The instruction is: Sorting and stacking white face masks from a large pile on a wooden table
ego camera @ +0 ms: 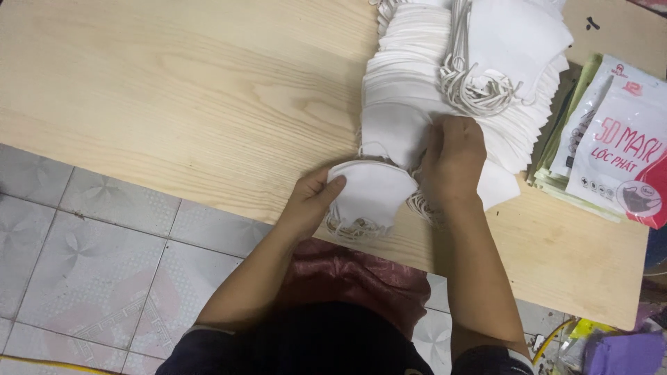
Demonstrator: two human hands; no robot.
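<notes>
My left hand [311, 201] grips a small stack of white face masks [372, 194] at the near edge of a low wooden table [194, 90], thumb on top. My right hand [455, 161] rests with fingers curled on the near end of a long fanned row of white masks [410, 90], touching both that row and the small stack. A second pile of white masks [514, 35] with looped ear straps [476, 94] lies on top of the row, farther back.
A pile of flat printed plastic packets [611, 146] lies at the table's right side. Grey patterned floor tiles [90, 250] lie to the left and below. My lap shows dark red cloth [354, 274]. Purple and yellow items [622, 351] sit at the bottom right.
</notes>
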